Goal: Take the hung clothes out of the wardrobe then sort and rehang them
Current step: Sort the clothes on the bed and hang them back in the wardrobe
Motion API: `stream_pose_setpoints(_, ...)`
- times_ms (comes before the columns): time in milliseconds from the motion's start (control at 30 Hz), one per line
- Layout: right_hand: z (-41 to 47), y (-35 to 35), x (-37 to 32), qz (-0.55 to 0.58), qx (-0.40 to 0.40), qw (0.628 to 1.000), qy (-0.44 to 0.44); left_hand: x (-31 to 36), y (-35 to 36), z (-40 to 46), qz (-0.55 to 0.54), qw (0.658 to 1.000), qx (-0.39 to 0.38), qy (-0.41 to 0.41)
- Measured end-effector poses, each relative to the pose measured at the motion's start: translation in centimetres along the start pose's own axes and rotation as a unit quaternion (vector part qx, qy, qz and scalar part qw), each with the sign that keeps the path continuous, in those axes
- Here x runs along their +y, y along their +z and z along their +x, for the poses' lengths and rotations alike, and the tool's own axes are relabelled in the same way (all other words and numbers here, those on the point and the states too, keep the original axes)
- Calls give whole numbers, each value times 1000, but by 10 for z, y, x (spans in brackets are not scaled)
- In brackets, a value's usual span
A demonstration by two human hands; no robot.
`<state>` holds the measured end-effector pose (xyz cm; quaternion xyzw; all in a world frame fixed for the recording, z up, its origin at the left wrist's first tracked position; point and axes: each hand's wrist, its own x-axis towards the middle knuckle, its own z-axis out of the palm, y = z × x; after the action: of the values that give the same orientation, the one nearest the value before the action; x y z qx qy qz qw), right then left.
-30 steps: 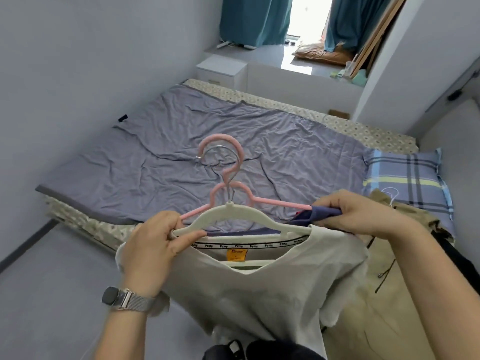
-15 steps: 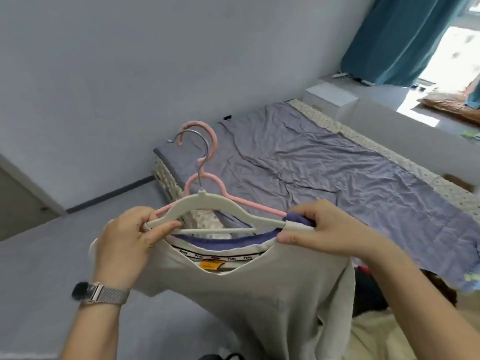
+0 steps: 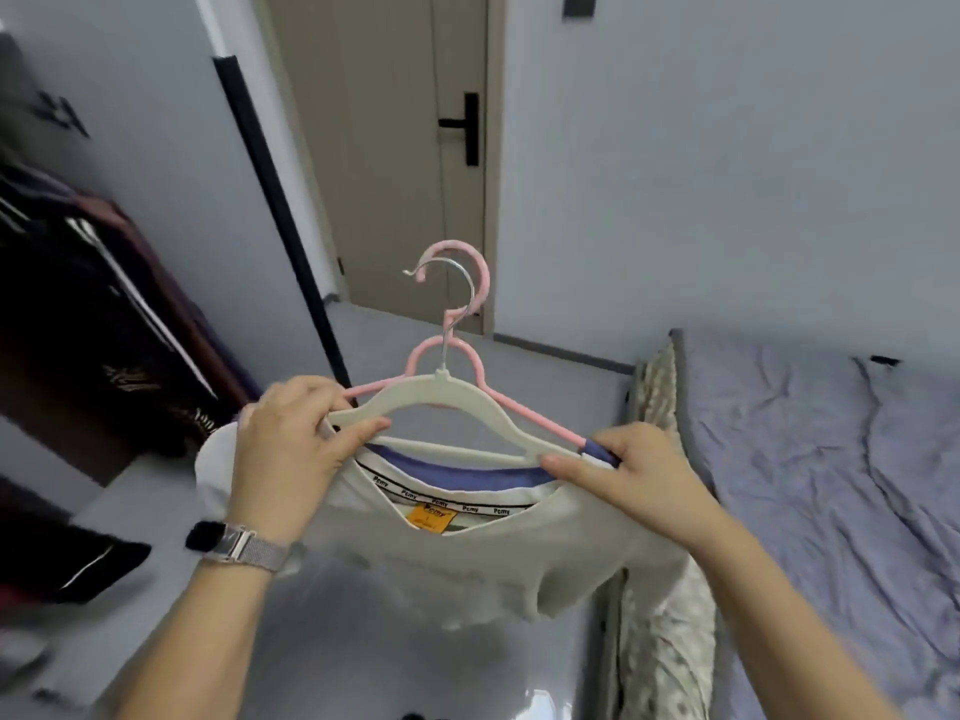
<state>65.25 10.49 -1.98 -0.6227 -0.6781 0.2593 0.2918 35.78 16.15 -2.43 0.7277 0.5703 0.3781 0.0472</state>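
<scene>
White tee (image 3: 467, 558) on its cream hanger (image 3: 441, 394), the pink hanger (image 3: 457, 350) with the purple top (image 3: 457, 472) stacked behind; my left hand (image 3: 291, 449) and right hand (image 3: 639, 475) each grip an end; I've swung away from the bed (image 3: 810, 459), now facing the open wardrobe (image 3: 93, 324), so rehanging looks next.

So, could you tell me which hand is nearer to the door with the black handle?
Left. The left hand grips the hangers' left end, below and slightly left of the door. The right hand grips their other end, farther off to the right, toward the bed.
</scene>
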Motion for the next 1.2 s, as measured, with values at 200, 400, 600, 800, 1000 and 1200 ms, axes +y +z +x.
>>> stream_pose_setpoints(200,83,95,-46,57,-42,997,3,-59,-17,-19,-89,958,144,-231)
stream_pose_setpoints(400,148,194,-112,100,-113,987,-50,-99,-3,-2,-349,856,17,-382)
stream_pose_setpoints(600,187,273,-171,123,-145,974,-121,-173,-36,32,-335,824,105,-445)
stream_pose_setpoints(800,250,329,-223,278,-300,908,-91,-245,-63,79,-343,802,148,-467)
stream_pose_setpoints(1000,340,369,-272,322,-381,865,-64,-322,-82,129,-313,763,220,-521)
stream_pose_setpoints(1200,413,413,-323,189,-372,884,-210,-391,-124,140,-309,693,343,-553)
